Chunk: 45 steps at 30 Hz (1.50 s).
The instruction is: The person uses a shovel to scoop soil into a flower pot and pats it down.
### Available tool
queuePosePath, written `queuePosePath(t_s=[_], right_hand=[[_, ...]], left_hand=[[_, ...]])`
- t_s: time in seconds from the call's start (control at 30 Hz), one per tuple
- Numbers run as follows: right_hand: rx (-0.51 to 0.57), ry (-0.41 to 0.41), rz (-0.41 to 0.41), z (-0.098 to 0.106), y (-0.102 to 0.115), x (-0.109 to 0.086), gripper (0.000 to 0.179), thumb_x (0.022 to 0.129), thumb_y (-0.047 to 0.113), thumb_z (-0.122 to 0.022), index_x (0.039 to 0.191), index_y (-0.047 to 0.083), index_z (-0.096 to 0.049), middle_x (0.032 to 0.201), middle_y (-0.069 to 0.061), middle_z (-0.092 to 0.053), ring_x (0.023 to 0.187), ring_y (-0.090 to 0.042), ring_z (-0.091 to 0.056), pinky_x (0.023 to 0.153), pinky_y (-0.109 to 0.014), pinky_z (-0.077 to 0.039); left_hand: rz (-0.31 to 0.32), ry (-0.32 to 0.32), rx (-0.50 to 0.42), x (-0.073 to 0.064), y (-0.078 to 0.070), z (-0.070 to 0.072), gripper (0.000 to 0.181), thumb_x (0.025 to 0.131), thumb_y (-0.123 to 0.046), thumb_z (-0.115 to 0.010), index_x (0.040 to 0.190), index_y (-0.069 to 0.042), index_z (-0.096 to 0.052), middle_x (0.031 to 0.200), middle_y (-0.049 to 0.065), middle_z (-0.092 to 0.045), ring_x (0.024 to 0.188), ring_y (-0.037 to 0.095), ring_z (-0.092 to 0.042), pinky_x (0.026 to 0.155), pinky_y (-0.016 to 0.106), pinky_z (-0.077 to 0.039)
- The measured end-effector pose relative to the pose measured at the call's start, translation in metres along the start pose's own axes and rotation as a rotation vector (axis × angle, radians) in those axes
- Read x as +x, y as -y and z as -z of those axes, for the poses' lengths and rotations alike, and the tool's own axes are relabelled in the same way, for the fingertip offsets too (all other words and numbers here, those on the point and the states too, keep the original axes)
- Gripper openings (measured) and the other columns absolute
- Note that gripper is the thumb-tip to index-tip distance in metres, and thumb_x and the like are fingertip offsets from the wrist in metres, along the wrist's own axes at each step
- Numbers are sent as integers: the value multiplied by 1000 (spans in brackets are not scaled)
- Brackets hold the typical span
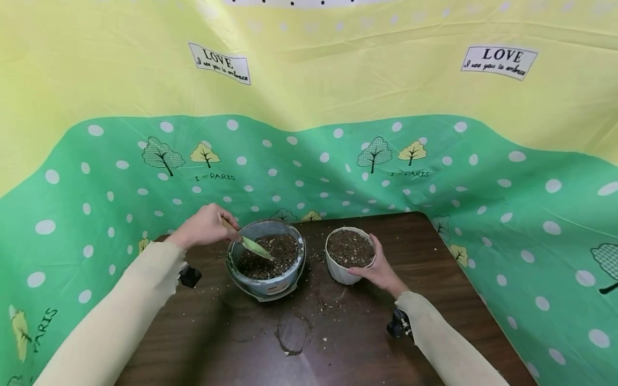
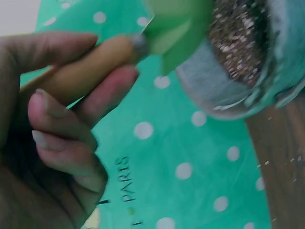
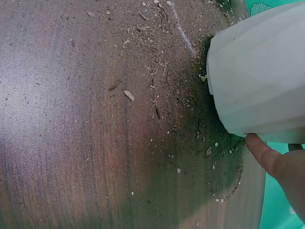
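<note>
My left hand point(image 1: 211, 225) grips the wooden handle point(image 2: 81, 71) of a small green trowel point(image 1: 256, 247). The trowel's blade dips over the soil inside a large grey-blue pot point(image 1: 277, 288), which stands in a saucer. In the left wrist view the fingers curl round the handle, with the green blade beside the pot's rim. To the right, my right hand point(image 1: 381, 271) holds a smaller white faceted pot point(image 1: 340, 273) by its side, thumb in front and fingers behind. Soil point(image 1: 350, 247) fills the white pot nearly to its rim. Only one digit shows against it in the right wrist view.
Both pots are on a dark brown wooden table point(image 1: 367, 343). Soil crumbs point(image 3: 162, 95) lie scattered round the white pot, and a ring of dirt point(image 1: 293, 335) marks the table in front. A green and yellow patterned cloth point(image 1: 309, 161) hangs behind and at the sides.
</note>
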State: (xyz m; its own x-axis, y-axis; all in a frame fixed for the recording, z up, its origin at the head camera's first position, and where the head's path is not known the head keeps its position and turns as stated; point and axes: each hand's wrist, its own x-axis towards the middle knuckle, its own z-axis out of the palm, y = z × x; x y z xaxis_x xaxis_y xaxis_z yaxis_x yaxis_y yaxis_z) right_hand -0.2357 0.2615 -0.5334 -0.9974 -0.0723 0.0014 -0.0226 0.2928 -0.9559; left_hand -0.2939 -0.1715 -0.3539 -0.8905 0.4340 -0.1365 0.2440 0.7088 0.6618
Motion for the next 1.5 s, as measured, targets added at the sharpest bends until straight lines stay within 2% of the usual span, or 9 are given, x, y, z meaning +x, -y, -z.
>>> queuePosePath(t_s=[0.23, 0.33, 0.47, 0.57, 0.7, 0.9, 1.13, 1.37, 1.5], right_hand=[[-22, 10, -11, 1, 14, -6, 115, 80, 6, -83, 156, 2, 2, 155, -31, -12, 140, -48, -22, 110, -58, -25], [-11, 9, -12, 0, 13, -6, 115, 79, 6, -84, 156, 3, 2, 155, -32, -12, 140, -48, -22, 110, -58, -25], [-1, 6, -7, 1, 6, -2, 119, 77, 8, -86, 156, 2, 2, 154, -33, -13, 139, -49, -21, 110, -61, -23], [-26, -12, 2, 1, -8, 5, 121, 77, 11, -87, 157, 6, 3, 156, -29, -13, 140, -47, -22, 110, -60, -23], [-46, -25, 11, 3, -21, 12, 122, 77, 12, -87, 158, 12, 3, 157, -27, -12, 141, -46, -22, 110, -59, -24], [-46, -2, -27, 3, -10, 7, 121, 79, 14, -86, 158, 10, 5, 157, -28, -9, 142, -47, -19, 110, -61, -23], [-72, -20, -39, 1, -27, 11, 124, 77, 23, -88, 158, 18, 5, 158, -24, -10, 142, -45, -20, 110, -61, -23], [-45, -27, -18, 1, -26, 10, 123, 79, 16, -87, 158, 16, 7, 158, -25, -9, 142, -45, -19, 111, -60, -21], [-27, -17, -26, 0, -23, 8, 122, 79, 13, -86, 158, 14, 6, 158, -26, -8, 142, -46, -18, 111, -60, -20]], left_hand=[[10, 244, 55, 11, -14, 21, 7, 78, -8, -75, 72, -5, -76, 69, 8, -71, 57, 22, -66, 42, 26, -38], [24, 296, 77, 18, -14, 17, 12, 78, -6, -71, 68, -3, -75, 62, 8, -68, 47, 17, -59, 43, 25, -37], [53, 323, 39, 23, -7, 0, 17, 78, -2, -69, 61, -1, -71, 54, 8, -62, 41, 12, -48, 45, 25, -39], [61, 281, 12, 21, -2, -10, 18, 78, 0, -68, 60, -1, -71, 56, 10, -64, 42, 13, -51, 47, 27, -43], [70, 213, 45, 14, -1, -18, 15, 80, -3, -70, 66, -5, -76, 63, 11, -69, 47, 16, -59, 50, 31, -47], [88, 137, 126, -2, -3, -30, 12, 79, -12, -77, 67, -13, -76, 62, 5, -69, 54, 21, -64, 53, 33, -48], [15, -21, 185, -19, 8, -61, 21, 80, -13, -79, 61, -15, -70, 69, -9, -66, 46, 8, -42, 50, 28, -40], [24, -163, 90, -31, 22, -76, 5, 83, -13, -80, 78, -12, -77, 65, -6, -69, 56, 12, -63, 55, 32, -50], [-45, -238, 106, -36, 31, -89, 5, 84, -11, -80, 87, -8, -79, 75, -1, -73, 66, 10, -69, 61, 33, -56]])
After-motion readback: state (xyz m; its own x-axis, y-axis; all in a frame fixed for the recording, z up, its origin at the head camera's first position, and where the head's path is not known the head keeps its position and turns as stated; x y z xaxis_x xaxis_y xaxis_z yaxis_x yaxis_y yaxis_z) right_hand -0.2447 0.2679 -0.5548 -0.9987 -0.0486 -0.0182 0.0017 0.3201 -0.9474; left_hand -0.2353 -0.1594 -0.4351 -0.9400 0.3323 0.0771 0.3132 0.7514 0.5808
